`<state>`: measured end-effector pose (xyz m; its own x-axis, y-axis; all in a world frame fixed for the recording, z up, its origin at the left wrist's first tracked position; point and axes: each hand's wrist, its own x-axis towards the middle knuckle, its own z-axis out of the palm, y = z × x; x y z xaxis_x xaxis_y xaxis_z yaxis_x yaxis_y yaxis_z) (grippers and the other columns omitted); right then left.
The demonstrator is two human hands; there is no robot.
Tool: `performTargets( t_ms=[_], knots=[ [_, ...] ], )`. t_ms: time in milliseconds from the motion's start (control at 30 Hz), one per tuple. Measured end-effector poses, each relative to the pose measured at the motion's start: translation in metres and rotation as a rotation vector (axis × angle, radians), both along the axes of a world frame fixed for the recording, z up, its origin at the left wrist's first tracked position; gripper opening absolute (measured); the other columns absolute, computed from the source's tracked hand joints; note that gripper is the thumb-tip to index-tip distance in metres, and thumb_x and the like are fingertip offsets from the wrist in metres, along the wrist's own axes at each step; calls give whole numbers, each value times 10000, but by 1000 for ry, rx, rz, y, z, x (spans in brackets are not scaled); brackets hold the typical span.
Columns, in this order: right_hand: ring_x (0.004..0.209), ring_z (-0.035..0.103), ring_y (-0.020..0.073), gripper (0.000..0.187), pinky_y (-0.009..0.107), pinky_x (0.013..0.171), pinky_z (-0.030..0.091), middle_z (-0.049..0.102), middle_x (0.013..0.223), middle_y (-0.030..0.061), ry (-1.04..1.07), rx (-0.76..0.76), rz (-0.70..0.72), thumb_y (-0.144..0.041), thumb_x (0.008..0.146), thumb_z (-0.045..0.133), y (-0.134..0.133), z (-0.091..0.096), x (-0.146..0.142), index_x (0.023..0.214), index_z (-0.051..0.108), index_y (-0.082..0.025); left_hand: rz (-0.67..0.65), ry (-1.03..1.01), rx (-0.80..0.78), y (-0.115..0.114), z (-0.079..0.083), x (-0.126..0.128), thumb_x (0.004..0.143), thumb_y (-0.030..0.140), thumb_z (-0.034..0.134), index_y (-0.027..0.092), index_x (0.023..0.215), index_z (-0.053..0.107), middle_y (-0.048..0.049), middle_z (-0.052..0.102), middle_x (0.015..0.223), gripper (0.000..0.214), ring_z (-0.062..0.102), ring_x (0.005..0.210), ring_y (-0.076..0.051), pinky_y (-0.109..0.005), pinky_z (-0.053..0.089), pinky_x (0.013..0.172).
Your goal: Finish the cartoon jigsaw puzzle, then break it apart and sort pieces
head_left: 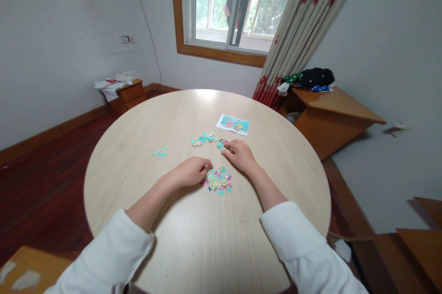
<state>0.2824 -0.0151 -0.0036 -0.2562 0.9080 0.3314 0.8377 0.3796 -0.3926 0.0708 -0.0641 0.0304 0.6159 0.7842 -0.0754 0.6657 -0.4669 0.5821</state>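
A round pale wooden table carries small jigsaw pieces in teal, pink and yellow. My left hand rests with fingers curled, its fingertips pinched at the left edge of the near pile of pieces. My right hand lies palm down, its fingertips pressed on pieces at the right end of the far cluster. A few teal pieces lie apart to the left. A small printed picture card lies flat beyond the far cluster.
A low wooden cabinet with dark and dotted cloth on top stands at the right by a curtain. A small wooden stand with papers sits by the left wall. Cardboard lies at the lower left.
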Motion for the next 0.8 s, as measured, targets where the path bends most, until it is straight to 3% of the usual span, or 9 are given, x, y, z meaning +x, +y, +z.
performTargets(
  t_ms=[200,333,533,667,800],
  knots=[
    [867,572,192,100,330,809,395,666,886,63,73,2,-16,-242,724,696,-1,1,-3,798,680,-176,-66,-62,-45,-2,-3,2,774,153,404,138,1002,672,-85,706,972,352,624,820,-169,-273,448,767],
    [719,569,154,20,297,722,415,658,738,25,276,-48,0,-191,714,658,-1,2,-4,706,655,-172,57,-67,4,1,-2,1,782,149,385,121,990,671,-94,708,917,354,621,778,-173,-286,453,736],
    [626,572,128,62,261,622,433,645,676,17,703,-288,84,-210,692,620,-3,3,-16,685,636,-151,287,-123,120,8,-1,-1,812,193,393,130,991,663,-117,701,957,330,617,835,-191,-309,441,779],
    [649,589,135,74,266,639,436,664,687,33,599,-389,157,-191,708,600,-10,5,-23,704,659,-146,395,-144,138,9,1,-2,819,197,385,134,962,669,-124,700,954,324,614,791,-191,-309,438,742],
    [586,542,113,25,237,578,392,633,621,3,358,-347,115,-151,686,643,-17,9,-26,695,665,-159,429,-150,148,10,-1,-3,817,204,393,144,950,675,-125,701,959,318,616,801,-198,-307,431,727]
  ],
)
